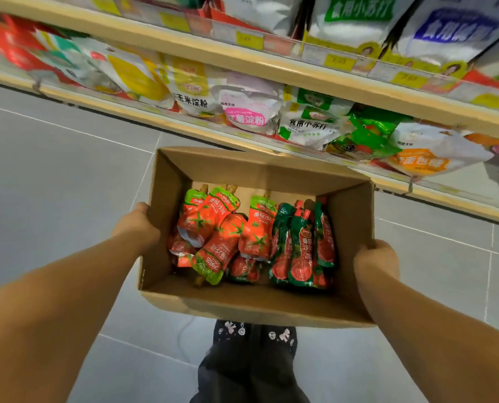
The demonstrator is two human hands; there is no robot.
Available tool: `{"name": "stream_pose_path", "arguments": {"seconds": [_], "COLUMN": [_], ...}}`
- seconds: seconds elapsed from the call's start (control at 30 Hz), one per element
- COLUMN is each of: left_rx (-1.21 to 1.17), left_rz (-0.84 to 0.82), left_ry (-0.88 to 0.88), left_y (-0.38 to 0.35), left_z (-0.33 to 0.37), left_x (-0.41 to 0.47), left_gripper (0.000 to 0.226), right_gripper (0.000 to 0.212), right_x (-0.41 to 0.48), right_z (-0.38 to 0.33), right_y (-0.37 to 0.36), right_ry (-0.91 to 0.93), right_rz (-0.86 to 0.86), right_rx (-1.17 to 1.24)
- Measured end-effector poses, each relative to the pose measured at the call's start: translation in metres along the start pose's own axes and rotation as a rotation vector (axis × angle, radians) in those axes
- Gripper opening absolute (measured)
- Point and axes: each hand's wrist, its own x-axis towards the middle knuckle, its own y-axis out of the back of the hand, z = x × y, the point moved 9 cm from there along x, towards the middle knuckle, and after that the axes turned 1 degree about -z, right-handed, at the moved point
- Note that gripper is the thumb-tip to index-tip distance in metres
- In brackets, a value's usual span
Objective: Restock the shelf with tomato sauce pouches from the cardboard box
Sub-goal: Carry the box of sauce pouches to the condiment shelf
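Observation:
An open cardboard box [251, 303] is held in the air in front of me, above the floor. My left hand [136, 226] grips its left wall and my right hand [376, 261] grips its right wall. Inside lie several tomato sauce pouches: red ones with light-green tops [222, 237] piled at the left, and dark-green ones [299, 251] standing at the right. The shelf [184, 45] with wooden edges runs across the top of the view, just beyond the box.
The lower shelf level holds starch bags [190, 91], baking soda bags [309, 123] and a breadcrumb bag [425, 158]. The upper level carries white bags [359, 16] and price tags. Grey floor tiles [62, 175] lie below. My dark trousers [251, 365] show under the box.

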Motion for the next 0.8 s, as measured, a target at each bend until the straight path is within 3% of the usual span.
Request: {"name": "stream_pose_path", "arguments": {"seconds": [0.37, 0.63, 0.8], "left_rx": [-0.264, -0.405, -0.474], "left_rz": [0.072, 0.036, -0.001], "left_ry": [0.120, 0.250, 0.327], "left_y": [0.094, 0.111, 0.124], "left_z": [-0.134, -0.270, -0.358], "left_x": [-0.043, -0.033, -0.012], "left_gripper": [0.052, 0.047, 0.046], "right_gripper": [0.029, 0.023, 0.018], "right_x": [-0.125, -0.218, -0.281], "right_z": [-0.134, -0.208, -0.253], "right_y": [0.006, -0.070, -0.136], "right_ry": [0.312, 0.502, 0.584], "right_rz": [-0.104, -0.132, -0.250], "right_rx": [-0.144, -0.270, -0.306]}}
